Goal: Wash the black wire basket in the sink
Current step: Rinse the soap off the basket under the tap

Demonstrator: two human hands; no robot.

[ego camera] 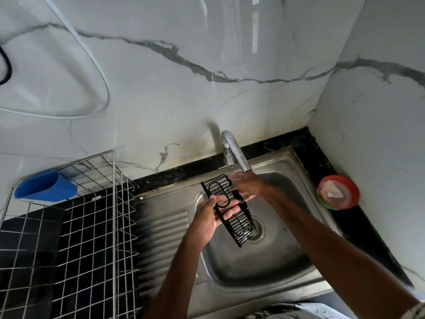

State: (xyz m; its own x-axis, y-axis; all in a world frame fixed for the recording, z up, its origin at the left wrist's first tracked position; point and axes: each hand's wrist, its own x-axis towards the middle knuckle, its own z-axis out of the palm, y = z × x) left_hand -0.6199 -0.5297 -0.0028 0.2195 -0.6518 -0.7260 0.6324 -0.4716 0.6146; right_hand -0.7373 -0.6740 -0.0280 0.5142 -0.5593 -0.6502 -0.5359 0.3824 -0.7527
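The black wire basket (pixel 243 226) is held tilted over the sink (pixel 253 270), pinched at mid-length between thumb and fingers of the left hand (pixel 210 217). Its far end is brought beyond the grip to just under the faucet (pixel 232 150), judged so that run-off drops into the basin below. The right hand (pixel 249 185), blurred, is laid against that far end; whether it is closed on the wires cannot be told. Counted: one basket, one faucet, two hands, one dish rack (pixel 92 215) left of the grip.
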